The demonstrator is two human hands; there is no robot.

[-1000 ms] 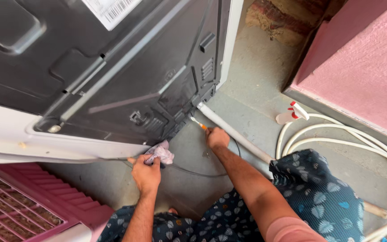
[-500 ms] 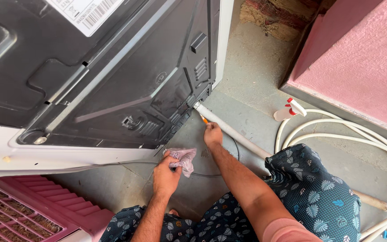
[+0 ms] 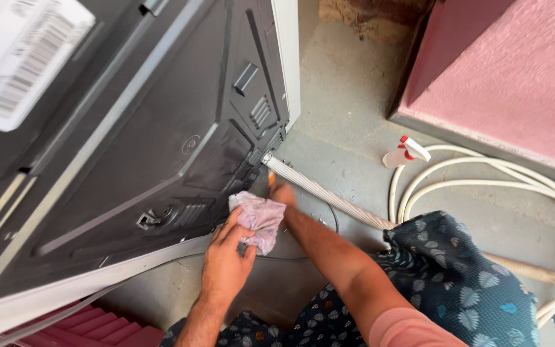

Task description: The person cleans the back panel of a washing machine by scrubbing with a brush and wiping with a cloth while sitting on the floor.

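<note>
Fingers [image 3: 236, 234] of L hand [image 3: 225, 266] clamped on cloth [image 3: 258, 218]; R hand [image 3: 282, 193] blurred, can't tell.

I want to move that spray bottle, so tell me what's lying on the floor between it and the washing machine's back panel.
In the head view, only the white corrugated drain hose crosses the bare concrete floor between the spray bottle and the back panel.

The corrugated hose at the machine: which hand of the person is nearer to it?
Right. The right hand is just below the hose, near where it joins the machine. The left hand is lower and further left, holding a cloth.
</note>
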